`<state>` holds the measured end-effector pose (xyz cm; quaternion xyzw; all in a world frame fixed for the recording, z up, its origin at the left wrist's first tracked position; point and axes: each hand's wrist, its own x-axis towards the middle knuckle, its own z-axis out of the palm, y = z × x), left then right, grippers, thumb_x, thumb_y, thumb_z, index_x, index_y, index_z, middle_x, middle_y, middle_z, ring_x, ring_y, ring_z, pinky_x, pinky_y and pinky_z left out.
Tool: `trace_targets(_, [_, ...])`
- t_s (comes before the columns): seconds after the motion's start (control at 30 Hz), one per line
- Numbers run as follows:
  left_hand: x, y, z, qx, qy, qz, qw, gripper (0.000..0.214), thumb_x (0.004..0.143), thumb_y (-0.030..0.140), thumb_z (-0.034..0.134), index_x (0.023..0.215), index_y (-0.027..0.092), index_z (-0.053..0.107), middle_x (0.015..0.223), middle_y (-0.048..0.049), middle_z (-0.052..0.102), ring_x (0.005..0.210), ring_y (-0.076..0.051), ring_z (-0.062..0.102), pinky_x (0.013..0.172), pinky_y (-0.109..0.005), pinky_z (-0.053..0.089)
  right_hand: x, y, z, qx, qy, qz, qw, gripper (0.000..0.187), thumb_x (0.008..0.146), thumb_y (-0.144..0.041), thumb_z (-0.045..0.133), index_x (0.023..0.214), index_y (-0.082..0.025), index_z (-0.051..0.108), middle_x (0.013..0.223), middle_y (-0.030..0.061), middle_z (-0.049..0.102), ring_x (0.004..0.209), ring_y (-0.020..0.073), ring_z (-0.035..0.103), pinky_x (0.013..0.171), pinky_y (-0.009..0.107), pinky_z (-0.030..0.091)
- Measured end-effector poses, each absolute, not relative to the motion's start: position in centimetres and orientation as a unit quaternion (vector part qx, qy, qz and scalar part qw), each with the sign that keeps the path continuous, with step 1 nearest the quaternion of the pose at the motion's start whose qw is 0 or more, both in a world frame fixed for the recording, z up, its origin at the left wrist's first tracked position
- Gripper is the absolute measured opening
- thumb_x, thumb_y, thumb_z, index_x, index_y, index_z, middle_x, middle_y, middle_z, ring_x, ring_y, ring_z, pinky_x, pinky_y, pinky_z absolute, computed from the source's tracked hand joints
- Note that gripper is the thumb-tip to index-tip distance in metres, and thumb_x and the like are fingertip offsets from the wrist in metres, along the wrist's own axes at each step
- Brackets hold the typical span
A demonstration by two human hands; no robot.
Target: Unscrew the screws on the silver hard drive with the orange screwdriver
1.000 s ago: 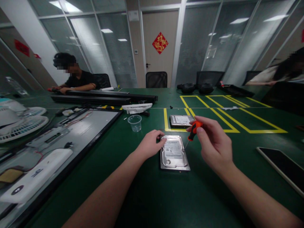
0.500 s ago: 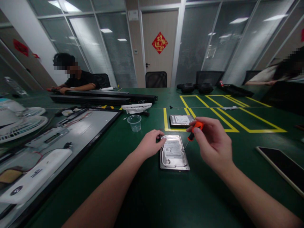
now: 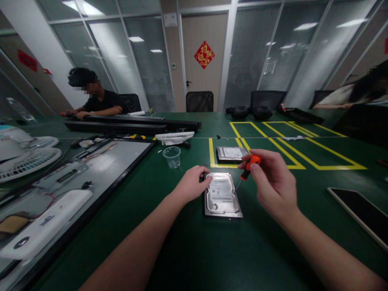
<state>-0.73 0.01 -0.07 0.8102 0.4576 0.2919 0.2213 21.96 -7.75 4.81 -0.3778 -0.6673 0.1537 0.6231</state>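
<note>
A silver hard drive (image 3: 222,196) lies flat on the green table (image 3: 194,250) in front of me. My left hand (image 3: 191,185) rests against its far left corner, fingers curled on the edge, steadying it. My right hand (image 3: 271,182) pinches a small orange-handled screwdriver (image 3: 247,170), held tilted with its tip at the drive's right edge. A second hard drive (image 3: 230,154) lies further back, on the yellow tape outline (image 3: 212,155).
A clear plastic cup (image 3: 172,157) stands to the left of the drives. A large opened flat panel (image 3: 75,178) and white fan grilles (image 3: 27,155) fill the left side. A dark tablet (image 3: 360,214) lies at right. Two other people sit at the far corners.
The screwdriver handle has shifted slightly in my right fingers, its tip staying at the drive's edge. My left hand has not moved.
</note>
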Motion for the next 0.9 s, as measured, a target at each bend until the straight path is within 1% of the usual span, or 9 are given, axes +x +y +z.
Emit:
trace_targets(0.23, [-0.7, 0.04, -0.09, 0.809, 0.46, 0.294, 0.219, 0.029, 0.097, 0.039, 0.062, 0.114, 0.019, 0.075, 0.109, -0.0079, 0.071, 0.096, -0.022, 0.066, 0.086, -0.037, 0.054, 22.07, -7.57, 4.68, -0.389, -0.675, 0.127, 0.614, 0.035, 0.096, -0.022, 0.065, 0.13, -0.029, 0.061, 0.118, 0.0073, 0.068, 0.097, 0.0219, 0.073, 0.089, 0.044, 0.062])
trace_targets(0.4, [-0.64, 0.02, 0.02, 0.811, 0.457, 0.291, 0.219, 0.027, 0.097, 0.037, 0.062, 0.113, 0.019, 0.074, 0.108, -0.0082, 0.071, 0.096, -0.022, 0.066, 0.085, -0.037, 0.054, 22.04, -7.53, 4.67, -0.394, -0.67, 0.118, 0.618, 0.035, 0.094, -0.023, 0.069, 0.128, -0.029, 0.062, 0.116, 0.0071, 0.068, 0.1, 0.0232, 0.072, 0.09, 0.045, 0.061])
trace_targets(0.63, [-0.62, -0.08, 0.16, 0.812, 0.455, 0.294, 0.218, 0.026, 0.097, 0.037, 0.062, 0.112, 0.018, 0.074, 0.106, -0.0082, 0.071, 0.095, -0.022, 0.066, 0.085, -0.037, 0.054, 22.05, -7.83, 4.73, -0.382, -0.666, 0.156, 0.621, 0.03, 0.101, -0.027, 0.059, 0.13, -0.03, 0.061, 0.118, 0.0063, 0.067, 0.097, 0.0209, 0.073, 0.086, 0.042, 0.062])
trace_targets(0.9, [-0.67, -0.11, 0.24, 0.81, 0.459, 0.289, 0.223, 0.029, 0.097, 0.039, 0.062, 0.114, 0.02, 0.074, 0.11, -0.0083, 0.071, 0.096, -0.023, 0.066, 0.085, -0.037, 0.054, 22.02, -7.96, 4.85, -0.378, -0.666, 0.165, 0.622, 0.029, 0.103, -0.026, 0.055, 0.131, -0.03, 0.062, 0.118, 0.006, 0.067, 0.098, 0.02, 0.072, 0.083, 0.039, 0.062])
